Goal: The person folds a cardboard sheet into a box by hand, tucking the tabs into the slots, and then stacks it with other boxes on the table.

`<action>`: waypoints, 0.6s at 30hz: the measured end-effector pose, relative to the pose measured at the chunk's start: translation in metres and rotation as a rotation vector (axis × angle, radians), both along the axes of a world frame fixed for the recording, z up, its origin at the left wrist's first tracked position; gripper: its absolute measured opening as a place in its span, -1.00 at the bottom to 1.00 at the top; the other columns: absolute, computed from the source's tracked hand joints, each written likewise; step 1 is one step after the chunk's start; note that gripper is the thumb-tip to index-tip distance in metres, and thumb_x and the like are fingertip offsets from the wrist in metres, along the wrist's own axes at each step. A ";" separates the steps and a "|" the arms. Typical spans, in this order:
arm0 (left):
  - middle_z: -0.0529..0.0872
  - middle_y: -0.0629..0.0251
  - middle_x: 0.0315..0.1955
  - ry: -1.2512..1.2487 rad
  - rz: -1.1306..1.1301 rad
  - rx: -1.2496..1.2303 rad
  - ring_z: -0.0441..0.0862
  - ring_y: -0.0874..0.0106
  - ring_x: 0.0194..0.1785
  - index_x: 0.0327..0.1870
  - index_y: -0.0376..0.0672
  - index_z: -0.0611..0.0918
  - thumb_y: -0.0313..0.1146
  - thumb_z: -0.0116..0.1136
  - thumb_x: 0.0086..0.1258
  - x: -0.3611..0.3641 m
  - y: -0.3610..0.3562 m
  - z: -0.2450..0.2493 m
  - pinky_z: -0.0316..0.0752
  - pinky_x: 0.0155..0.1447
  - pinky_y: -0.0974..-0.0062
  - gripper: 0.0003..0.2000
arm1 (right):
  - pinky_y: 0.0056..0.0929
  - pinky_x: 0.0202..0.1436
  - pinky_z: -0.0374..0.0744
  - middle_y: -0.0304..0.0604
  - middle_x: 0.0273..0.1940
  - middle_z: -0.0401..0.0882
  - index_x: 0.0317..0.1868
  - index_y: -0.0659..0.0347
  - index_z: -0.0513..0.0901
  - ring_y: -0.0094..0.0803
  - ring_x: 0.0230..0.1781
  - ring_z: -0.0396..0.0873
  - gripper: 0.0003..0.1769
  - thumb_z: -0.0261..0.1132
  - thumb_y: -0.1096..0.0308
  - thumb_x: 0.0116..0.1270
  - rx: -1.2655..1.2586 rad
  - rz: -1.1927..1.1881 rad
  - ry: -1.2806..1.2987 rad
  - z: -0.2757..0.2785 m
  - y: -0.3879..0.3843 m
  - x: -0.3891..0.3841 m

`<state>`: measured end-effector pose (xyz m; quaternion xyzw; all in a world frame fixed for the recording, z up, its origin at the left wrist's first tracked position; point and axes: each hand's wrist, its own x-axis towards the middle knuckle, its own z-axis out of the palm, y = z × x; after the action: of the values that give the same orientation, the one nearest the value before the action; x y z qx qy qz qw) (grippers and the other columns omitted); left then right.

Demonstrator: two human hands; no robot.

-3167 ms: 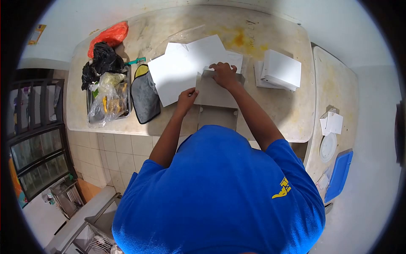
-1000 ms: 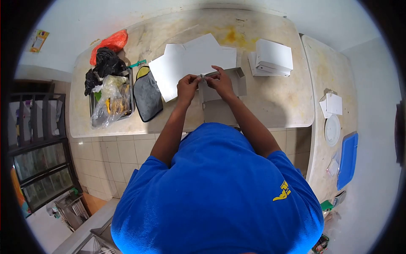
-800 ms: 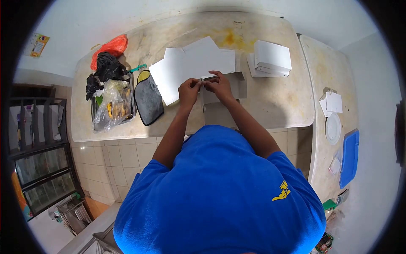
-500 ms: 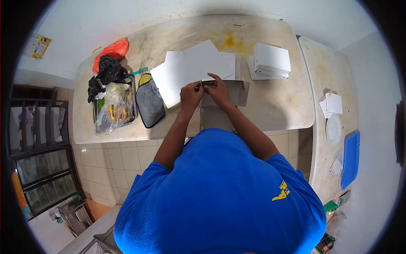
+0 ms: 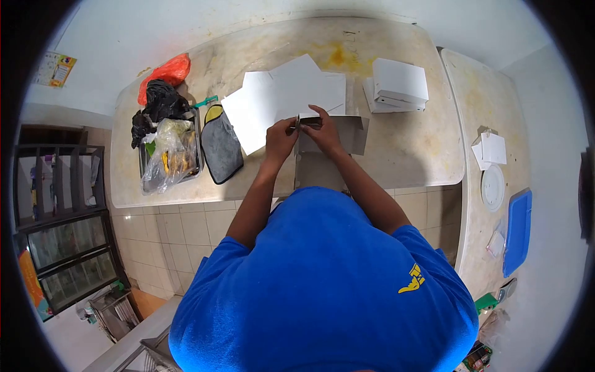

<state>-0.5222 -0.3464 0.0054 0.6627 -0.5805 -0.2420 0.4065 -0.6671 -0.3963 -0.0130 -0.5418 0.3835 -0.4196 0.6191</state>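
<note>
A partly folded cardboard box (image 5: 348,137), greyish on the faces toward me, lies at the table's front edge with a flap extending toward my body. My left hand (image 5: 282,140) is closed on its left corner, thumb and fingers pinched together. Close beside it, my right hand (image 5: 323,132) grips the upright wall near the same corner, with the index finger raised. The fingertips almost meet, and the fold between them is partly hidden. Just beyond the hands, flat white cardboard sheets (image 5: 273,93) overlap on the table.
White folded boxes (image 5: 400,84) are stacked to the right. At left are a grey cloth mitt (image 5: 221,149), a metal tray (image 5: 199,152) with plastic bags, and a red bag (image 5: 170,71). A side table (image 5: 477,93) holds a white lid (image 5: 493,188) and blue tray (image 5: 517,232).
The view has shifted slightly. Both hands stay at the box's left corner, and the right fingers have moved a little along the wall.
</note>
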 end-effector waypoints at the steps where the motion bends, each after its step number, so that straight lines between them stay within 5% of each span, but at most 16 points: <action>1: 0.73 0.13 -0.23 0.000 0.014 0.005 0.73 0.39 -0.21 -0.03 -0.26 0.65 -0.48 0.26 0.16 -0.001 0.000 0.001 0.60 -0.11 0.51 -0.69 | -0.48 -0.08 0.59 -0.09 -0.22 0.66 0.27 0.14 0.34 -0.41 -0.18 0.66 -0.33 0.37 0.55 0.13 0.001 0.002 0.006 -0.003 -0.001 0.000; 9: 0.70 0.10 -0.38 -0.096 0.195 -0.026 0.70 0.29 -0.36 -0.22 -0.29 0.66 -0.45 0.26 0.12 -0.018 0.005 0.013 0.57 -0.23 0.39 -0.79 | -0.43 -0.15 0.59 -0.07 -0.26 0.66 0.30 0.08 0.28 -0.39 -0.23 0.68 -0.30 0.34 0.54 0.14 -0.029 -0.036 0.193 0.004 0.007 0.008; 18: 0.67 0.09 -0.40 -0.263 0.148 -0.164 0.68 0.24 -0.38 -0.23 -0.29 0.63 -0.44 0.21 0.19 -0.018 0.010 0.007 0.55 -0.25 0.36 -0.83 | -0.46 -0.08 0.56 -0.09 -0.19 0.63 0.36 0.06 0.19 -0.40 -0.13 0.64 -0.28 0.29 0.55 0.21 -0.026 -0.050 0.248 0.015 0.016 0.009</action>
<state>-0.5399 -0.3363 0.0125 0.6943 -0.5961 -0.0740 0.3965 -0.6583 -0.3802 0.0016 -0.5878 0.4652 -0.3693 0.5492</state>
